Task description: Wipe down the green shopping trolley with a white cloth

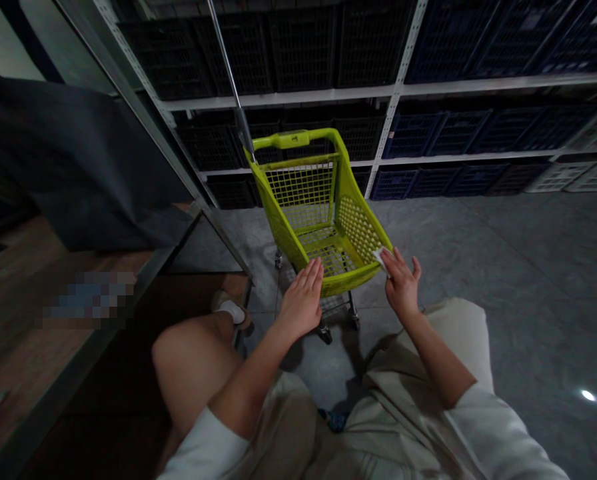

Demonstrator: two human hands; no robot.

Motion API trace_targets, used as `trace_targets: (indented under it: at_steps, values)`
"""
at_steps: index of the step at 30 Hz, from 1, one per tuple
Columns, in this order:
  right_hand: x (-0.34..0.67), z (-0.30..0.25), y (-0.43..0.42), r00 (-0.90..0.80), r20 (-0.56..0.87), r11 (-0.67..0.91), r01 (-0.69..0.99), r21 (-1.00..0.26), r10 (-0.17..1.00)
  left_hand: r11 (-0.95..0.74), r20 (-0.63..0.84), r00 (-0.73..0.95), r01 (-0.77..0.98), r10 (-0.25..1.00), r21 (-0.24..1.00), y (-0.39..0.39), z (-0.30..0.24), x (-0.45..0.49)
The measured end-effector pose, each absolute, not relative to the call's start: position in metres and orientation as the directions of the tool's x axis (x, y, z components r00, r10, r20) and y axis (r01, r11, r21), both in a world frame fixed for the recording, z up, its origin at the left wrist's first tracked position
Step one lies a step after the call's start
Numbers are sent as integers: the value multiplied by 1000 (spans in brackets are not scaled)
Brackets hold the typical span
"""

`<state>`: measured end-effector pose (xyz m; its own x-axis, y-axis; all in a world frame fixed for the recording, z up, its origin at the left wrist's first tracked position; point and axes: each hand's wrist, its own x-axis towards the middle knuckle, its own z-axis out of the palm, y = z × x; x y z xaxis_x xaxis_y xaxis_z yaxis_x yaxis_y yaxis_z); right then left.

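A yellow-green plastic shopping cart with lattice walls stands on wheels in front of my knees, and no goods show in its basket. My left hand lies at the left end of the cart's near rim, its fingers stretched out and holding nothing visible. At the near right corner of the rim, my right hand presses a small white tissue against the plastic, pinched under the fingers. A metal pole with a dark grip rises from the cart's left handle corner.
White metal shelving with black crates and dark blue crates stands behind the cart. To my left is a wooden-topped table with a dark bag on it. Grey concrete floor extends to the right.
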<state>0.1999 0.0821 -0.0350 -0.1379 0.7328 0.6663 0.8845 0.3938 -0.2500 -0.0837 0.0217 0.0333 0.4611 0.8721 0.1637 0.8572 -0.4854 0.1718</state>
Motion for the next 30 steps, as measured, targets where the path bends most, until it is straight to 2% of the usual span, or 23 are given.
trace_targets:
  at_steps: [4,12,18,20,25,30]
  values:
    - [152,-36,58,-100,666,400,861,-315,739,-483,179,457,862,871,155,20,33,-83]
    - [65,-23,20,-251,607,545,755,-365,754,-479,191,448,861,873,168,21,33,-83]
    - [100,-21,29,-431,583,649,725,-230,689,-490,165,467,860,869,142,20,37,-85]
    - [128,-24,38,-443,583,648,735,-200,681,-492,157,471,859,868,139,20,37,-85]
    - [197,-34,71,-308,656,533,829,-170,689,-498,150,478,854,865,153,22,36,-85]
    - [203,-35,85,-89,682,343,906,-247,726,-489,138,471,860,871,145,22,36,-84]
